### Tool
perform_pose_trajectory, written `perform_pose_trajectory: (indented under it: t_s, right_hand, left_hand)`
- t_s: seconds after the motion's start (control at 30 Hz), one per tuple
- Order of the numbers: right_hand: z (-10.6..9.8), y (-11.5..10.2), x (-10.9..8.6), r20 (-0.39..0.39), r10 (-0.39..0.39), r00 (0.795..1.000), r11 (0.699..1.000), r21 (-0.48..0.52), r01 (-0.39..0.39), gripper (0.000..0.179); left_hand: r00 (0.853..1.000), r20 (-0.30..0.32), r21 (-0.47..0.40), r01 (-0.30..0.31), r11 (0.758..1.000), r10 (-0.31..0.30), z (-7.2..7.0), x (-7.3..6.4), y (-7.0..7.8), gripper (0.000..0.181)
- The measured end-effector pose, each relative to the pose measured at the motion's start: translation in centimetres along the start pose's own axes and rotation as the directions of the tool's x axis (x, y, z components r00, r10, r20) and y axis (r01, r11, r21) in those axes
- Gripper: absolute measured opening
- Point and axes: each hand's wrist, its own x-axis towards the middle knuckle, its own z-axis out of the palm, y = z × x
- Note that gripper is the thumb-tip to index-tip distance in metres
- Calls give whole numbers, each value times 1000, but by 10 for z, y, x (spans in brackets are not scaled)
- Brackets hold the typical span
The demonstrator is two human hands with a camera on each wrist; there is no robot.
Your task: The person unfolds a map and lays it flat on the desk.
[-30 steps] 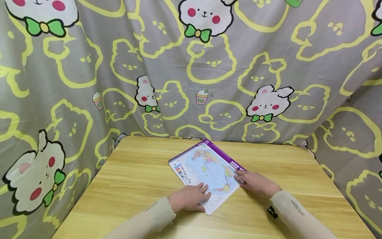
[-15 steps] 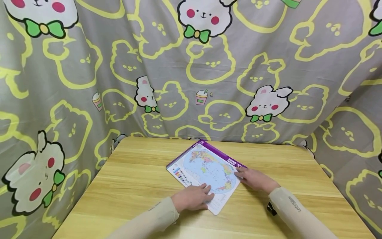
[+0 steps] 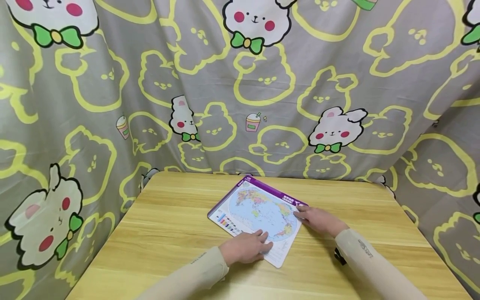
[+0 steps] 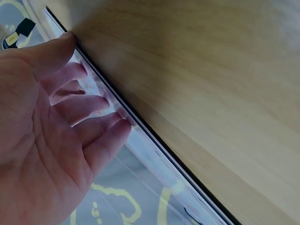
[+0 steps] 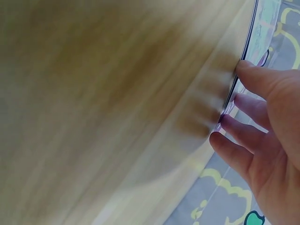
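A thin world map board (image 3: 255,218) with a purple header strip lies tilted on the wooden table, its lower corner toward me. My left hand (image 3: 243,246) rests on its lower left edge with the fingers spread over the printed face. In the left wrist view, the thumb of the left hand (image 4: 51,136) lies at the dark edge of the map board (image 4: 161,152) while the fingertips touch its surface. At the right edge, my right hand (image 3: 320,221) touches the board near the purple strip. The right wrist view shows the fingertips of the right hand (image 5: 274,161) lined along that edge.
The wooden table (image 3: 168,216) extends around the board on all sides. A grey curtain (image 3: 217,87) with yellow outlines and white rabbits hangs behind the table and along both sides. Something black (image 3: 340,255) shows beneath the right sleeve.
The map board has turned counterclockwise on the table: its far corner has shifted left, its near corner right. My left hand has slid right with it, and the right hand slightly away from me.
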Motion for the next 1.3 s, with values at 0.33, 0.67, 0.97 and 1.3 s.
perform_pose_trajectory:
  t_s: [0.33, 0.67, 0.97, 1.3]
  right_hand:
    - [-4, 3, 5, -12, -8, 1000, 1000, -23, 7, 34]
    - [-5, 7, 9, -36, -9, 999, 999, -39, 7, 34]
    - [-4, 3, 8, -49, 14, 999, 997, -72, -17, 37]
    - [-4, -25, 1, -93, -44, 995, 996, -84, 37, 34]
  left_hand:
    - [1000, 6, -1, 15, 1000, -15, 0, 8, 3, 48]
    - [999, 18, 10, 47, 999, -48, -1, 15, 10, 47]
    - [999, 5, -54, 33, 998, -33, 1, 13, 6, 49]
    - [992, -8, -168, 122, 978, -125, 4, -8, -27, 59]
